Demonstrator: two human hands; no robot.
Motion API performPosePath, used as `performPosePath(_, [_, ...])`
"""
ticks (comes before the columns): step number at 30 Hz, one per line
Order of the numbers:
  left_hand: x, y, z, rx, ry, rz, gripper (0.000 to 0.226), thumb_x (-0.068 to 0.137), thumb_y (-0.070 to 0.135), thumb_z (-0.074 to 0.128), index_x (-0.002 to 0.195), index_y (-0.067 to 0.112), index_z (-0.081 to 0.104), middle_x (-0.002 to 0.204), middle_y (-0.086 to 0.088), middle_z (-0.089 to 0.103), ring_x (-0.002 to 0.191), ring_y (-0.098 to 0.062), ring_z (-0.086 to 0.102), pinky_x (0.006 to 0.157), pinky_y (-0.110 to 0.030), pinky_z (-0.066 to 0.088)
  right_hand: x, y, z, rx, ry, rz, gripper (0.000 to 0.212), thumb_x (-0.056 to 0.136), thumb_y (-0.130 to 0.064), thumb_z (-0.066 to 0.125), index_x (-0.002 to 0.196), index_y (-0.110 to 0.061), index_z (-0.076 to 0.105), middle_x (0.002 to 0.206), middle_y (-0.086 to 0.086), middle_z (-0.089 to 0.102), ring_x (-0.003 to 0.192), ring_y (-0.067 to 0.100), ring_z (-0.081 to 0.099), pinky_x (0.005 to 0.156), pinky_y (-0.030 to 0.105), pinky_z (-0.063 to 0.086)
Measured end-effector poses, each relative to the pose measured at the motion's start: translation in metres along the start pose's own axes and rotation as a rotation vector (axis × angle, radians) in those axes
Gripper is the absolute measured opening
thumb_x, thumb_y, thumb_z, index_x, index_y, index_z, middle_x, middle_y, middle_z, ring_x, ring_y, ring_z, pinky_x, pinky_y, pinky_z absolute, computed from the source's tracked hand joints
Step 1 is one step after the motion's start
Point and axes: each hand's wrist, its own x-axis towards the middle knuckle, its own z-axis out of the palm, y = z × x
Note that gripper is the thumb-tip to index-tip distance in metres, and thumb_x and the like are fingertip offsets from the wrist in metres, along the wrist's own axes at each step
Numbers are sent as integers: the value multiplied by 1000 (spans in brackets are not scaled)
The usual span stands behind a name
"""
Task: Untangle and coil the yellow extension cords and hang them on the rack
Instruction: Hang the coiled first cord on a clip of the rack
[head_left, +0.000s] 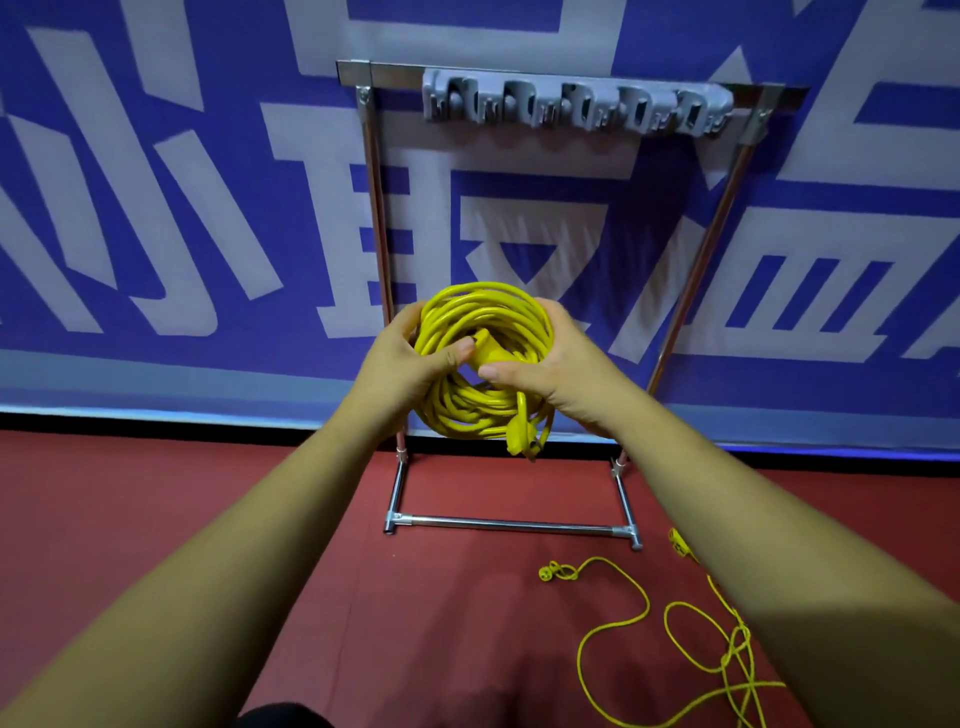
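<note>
Head view is showing both bare hands raised in front of the rack (691, 291), holding 1 coiled yellow extension cord (485, 317) between them. The left hand (410, 353) is cupping the coil's left side, its fingers (460, 351) curled round the bundled loops with the thumb pressing across the front. The right hand (550, 364) is closing on the right side, thumb lying over the yellow connector body at the coil's centre. Both hands are wrapped firmly on the cord, not spread open. A plug end (519, 439) is dangling loose below the coil.

The grey hook strip (571, 106) on the rack's top bar is sitting well above the coil, with every hook looking free. A second cord (675, 649) is lying uncoiled and knotted on the red floor (156, 519), near the rack's right foot, so roughly half the job seems left.

To do this step well, the person is probably best tucking or wrapping the dangling plug end so the loops cannot spring apart, then keeping 1 hand clamped round the whole bundle while lifting. The coil should go over a hook with all loops caught together; a single loop hooked alone would likely let the rest sag and unwind. Choosing a hook toward 1 end should leave room for the second cord.
</note>
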Motion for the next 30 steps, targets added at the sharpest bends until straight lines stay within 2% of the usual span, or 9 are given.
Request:
performPosePath(3, [12, -5, 0, 72, 74, 24, 37, 82, 25, 80, 115, 24, 62, 106, -4, 73, 100, -15, 70, 88, -32, 56, 14, 4, 6, -47, 73, -3, 74, 70, -24, 88, 129, -13, 44, 117, 1, 67, 108, 8, 65, 94, 31, 53])
performPosePath(7, [34, -4, -1, 157, 164, 0, 37, 79, 22, 81, 110, 15, 61, 96, -8, 72, 87, -18, 71, 78, -33, 58, 38, 8, 6, -219, 182, -5, 63, 72, -40, 83, 121, -23, 48, 111, -4, 67, 103, 10, 65, 93, 38, 54])
performPosePath(12, [64, 12, -15, -36, 81, -54, 41, 81, 19, 80, 115, 22, 59, 104, -10, 71, 93, -26, 71, 77, -36, 59, 70, -16, 3, -229, 135, -39, 50, 87, -49, 68, 121, -19, 48, 106, -7, 66, 97, 5, 64, 86, 28, 51])
performPosePath(16, [83, 27, -28, -69, 37, 1, 57, 81, 29, 79, 130, 28, 51, 113, -7, 70, 92, -21, 72, 72, -30, 58, 98, -29, 4, -307, 207, -84, 41, 90, -59, 55, 108, -22, 53, 89, -8, 66, 85, 10, 64, 80, 34, 52])
performPosePath(19, [96, 37, -36, 51, 113, 88, 39, 86, 39, 73, 122, 30, 59, 105, -3, 72, 93, -16, 72, 73, -26, 58, 119, -36, 7, -352, 303, -121, 40, 87, -65, 53, 91, -25, 51, 75, -8, 62, 76, 14, 61, 73, 39, 51])
performPosePath(22, [114, 44, -40, 105, 203, 161, 22, 90, 39, 69, 107, 27, 64, 91, 7, 72, 80, -1, 69, 67, -18, 54, 140, -46, 11, -410, 376, -141, 49, 82, -73, 46, 83, -25, 47, 73, -5, 61, 80, 22, 61, 74, 46, 51])
performPosePath(25, [135, 52, -48, 206, 252, 208, 23, 90, 46, 67, 101, 25, 64, 88, 5, 72, 79, -5, 69, 65, -22, 55, 162, -55, 12, -452, 385, -161, 48, 87, -68, 48, 83, -21, 47, 73, -3, 60, 82, 25, 59, 70, 41, 47])
performPosePath(28, [160, 59, -55, 252, 268, 237, 27, 91, 47, 66, 102, 22, 63, 89, 2, 71, 79, -9, 68, 67, -25, 55, 185, -65, 9, -365, 388, -193, 39, 91, -56, 56, 84, -18, 50, 70, -5, 57, 71, 15, 56, 60, 33, 38])
performPosePath(30, [178, 65, -57, 273, 263, 263, 27, 91, 47, 65, 103, 22, 63, 88, 3, 70, 78, -9, 67, 66, -25, 55, 204, -69, 6, -311, 392, -212, 35, 91, -50, 60, 89, -16, 53, 81, -2, 60, 74, 13, 56, 63, 30, 37])
